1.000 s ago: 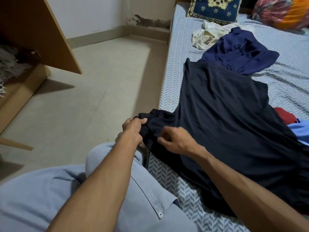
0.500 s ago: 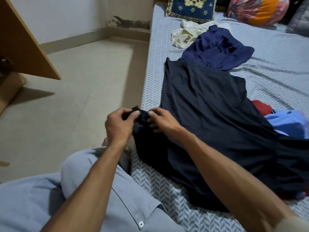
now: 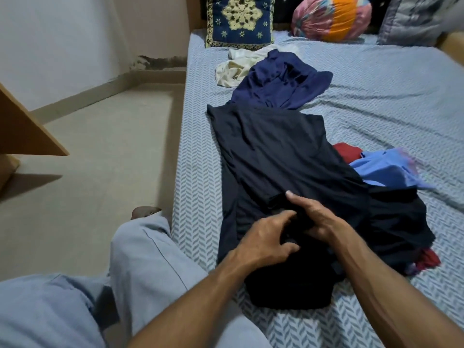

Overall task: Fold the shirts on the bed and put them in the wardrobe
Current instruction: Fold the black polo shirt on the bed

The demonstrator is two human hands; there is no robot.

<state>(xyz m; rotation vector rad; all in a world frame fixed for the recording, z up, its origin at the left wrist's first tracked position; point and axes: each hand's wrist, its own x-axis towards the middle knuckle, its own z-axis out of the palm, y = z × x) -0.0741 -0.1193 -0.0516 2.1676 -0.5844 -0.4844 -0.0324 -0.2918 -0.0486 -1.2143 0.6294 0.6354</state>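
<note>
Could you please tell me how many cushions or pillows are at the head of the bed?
3: a blue patterned cushion on the left, a pink-and-orange one in the middle, and a grey pillow at the right edge, partly cut off. More may lie out of view.

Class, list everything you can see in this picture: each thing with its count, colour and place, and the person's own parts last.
Bed: one, blue-grey patterned sheet, right.
Dark shirt: one, near black, spread mid-bed.
Navy shirt: one, beyond it.
Cream shirt: one, by the cushion.
Light blue shirt: one, right.
Red garment: one, beside it.
Cushion: one, navy and yellow, bed head.
Round pillow: one, pink and orange.
Left hand: on the dark shirt.
Right hand: gripping its fold.
</note>
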